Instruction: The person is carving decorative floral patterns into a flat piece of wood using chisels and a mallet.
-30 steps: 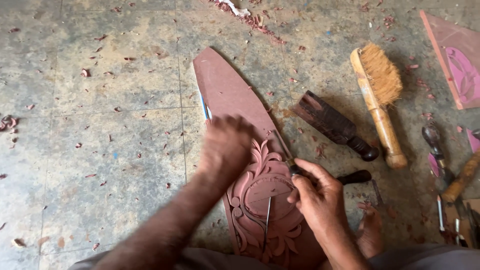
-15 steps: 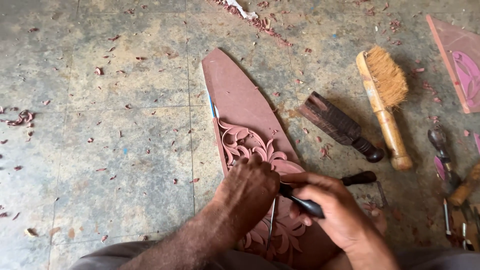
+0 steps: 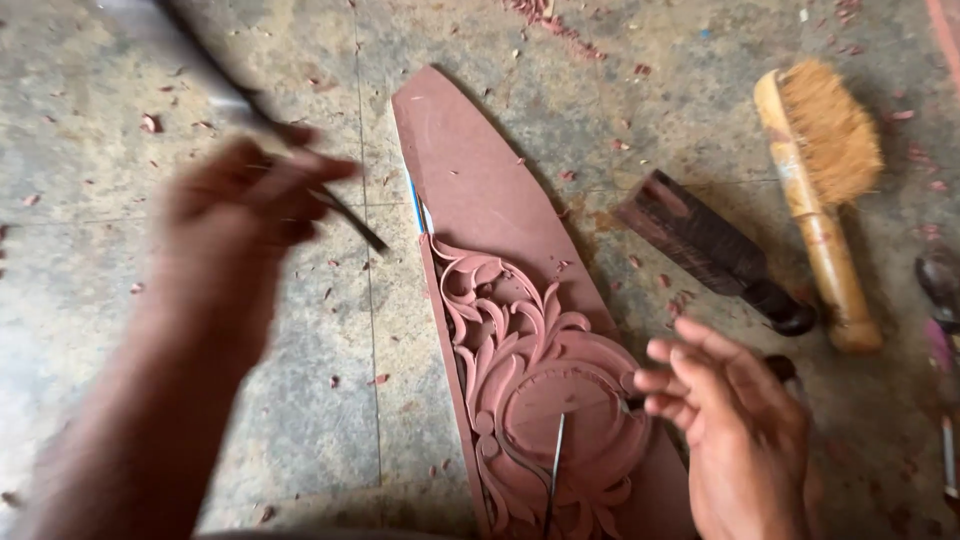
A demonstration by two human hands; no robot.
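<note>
A long reddish-brown board point(image 3: 480, 180) lies on the concrete floor, pointed at the far end, with leaf scrolls and a round medallion point(image 3: 560, 410) carved into its near half. My left hand point(image 3: 235, 215), blurred with motion, is raised to the left of the board and grips a thin dark carving tool point(image 3: 350, 215). My right hand point(image 3: 730, 420) hovers by the board's right edge beside the medallion, fingers spread, holding nothing. A thin metal tool point(image 3: 555, 470) lies on the medallion.
To the right lie a dark wooden mallet point(image 3: 710, 245) and a bristle brush with a wooden handle point(image 3: 820, 190). More hand tools point(image 3: 940, 300) sit at the right edge. Wood chips are scattered over the floor.
My left hand has lifted off the carving and swung up to the left with the thin tool. My right hand has let go and opened beside the board.
</note>
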